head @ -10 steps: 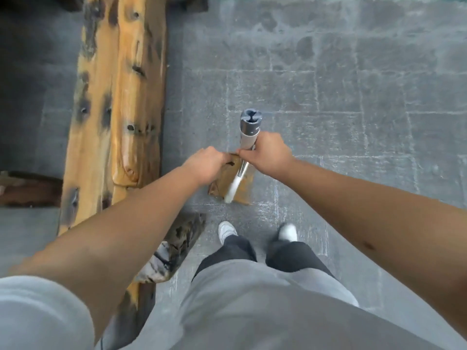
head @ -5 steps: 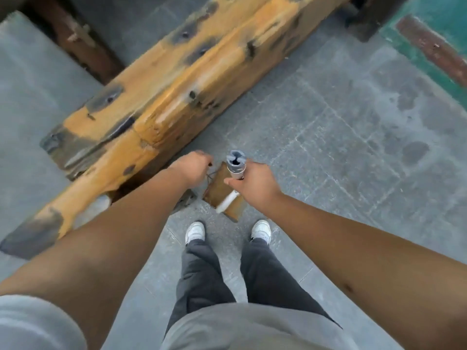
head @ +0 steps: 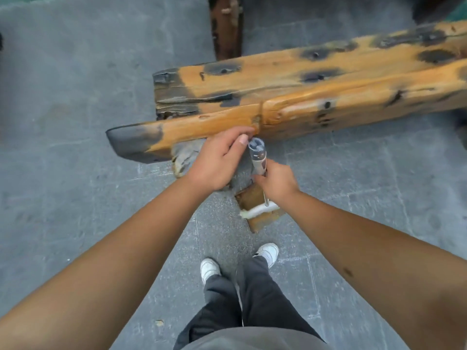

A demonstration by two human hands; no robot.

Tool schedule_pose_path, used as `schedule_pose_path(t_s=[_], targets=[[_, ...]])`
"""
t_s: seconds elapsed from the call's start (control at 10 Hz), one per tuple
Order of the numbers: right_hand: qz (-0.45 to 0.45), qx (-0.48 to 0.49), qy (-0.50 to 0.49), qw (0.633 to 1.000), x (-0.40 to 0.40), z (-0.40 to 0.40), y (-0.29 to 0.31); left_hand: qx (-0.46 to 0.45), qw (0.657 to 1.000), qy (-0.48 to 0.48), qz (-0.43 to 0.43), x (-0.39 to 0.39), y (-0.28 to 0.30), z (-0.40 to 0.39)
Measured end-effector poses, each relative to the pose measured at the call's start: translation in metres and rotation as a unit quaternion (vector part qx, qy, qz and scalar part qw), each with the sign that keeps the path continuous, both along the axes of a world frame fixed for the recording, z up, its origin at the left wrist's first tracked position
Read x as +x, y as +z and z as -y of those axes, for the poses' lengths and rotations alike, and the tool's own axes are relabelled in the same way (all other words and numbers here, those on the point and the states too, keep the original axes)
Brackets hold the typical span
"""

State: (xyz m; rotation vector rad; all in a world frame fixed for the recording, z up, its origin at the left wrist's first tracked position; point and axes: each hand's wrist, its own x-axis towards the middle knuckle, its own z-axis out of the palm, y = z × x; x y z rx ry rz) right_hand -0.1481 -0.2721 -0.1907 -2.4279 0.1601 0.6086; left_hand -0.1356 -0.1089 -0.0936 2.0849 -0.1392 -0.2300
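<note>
Just in front of the wooden bench (head: 328, 102), the right hand (head: 276, 183) grips the paint roller (head: 259, 159), its white sleeve on a brown board (head: 250, 197). The left hand (head: 214, 162) is loosely open beside the handle, holding nothing. Loading seems to be the step in hand; next the roller must rise to the bench.
</note>
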Motion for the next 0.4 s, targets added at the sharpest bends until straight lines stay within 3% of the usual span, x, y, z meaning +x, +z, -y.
schedule_pose_path(t_s=[0.1, 0.2, 0.3, 0.4], targets=[[-0.038, -0.008, 0.039, 0.998, 0.016, -0.026, 0.0, 0.108, 0.993, -0.016, 0.033, -0.004, 0.012, -0.012], [-0.085, 0.012, 0.039, 0.996, 0.026, -0.046, -0.001, 0.242, 0.97, -0.031, 0.009, 0.003, 0.004, -0.025], [-0.075, 0.03, 0.026, 0.996, 0.026, -0.058, 0.0, 0.306, 0.951, -0.023, -0.028, 0.01, -0.001, -0.039], [-0.055, 0.017, 0.019, 0.998, 0.019, -0.054, 0.013, 0.338, 0.941, -0.005, 0.001, 0.009, 0.004, -0.05]])
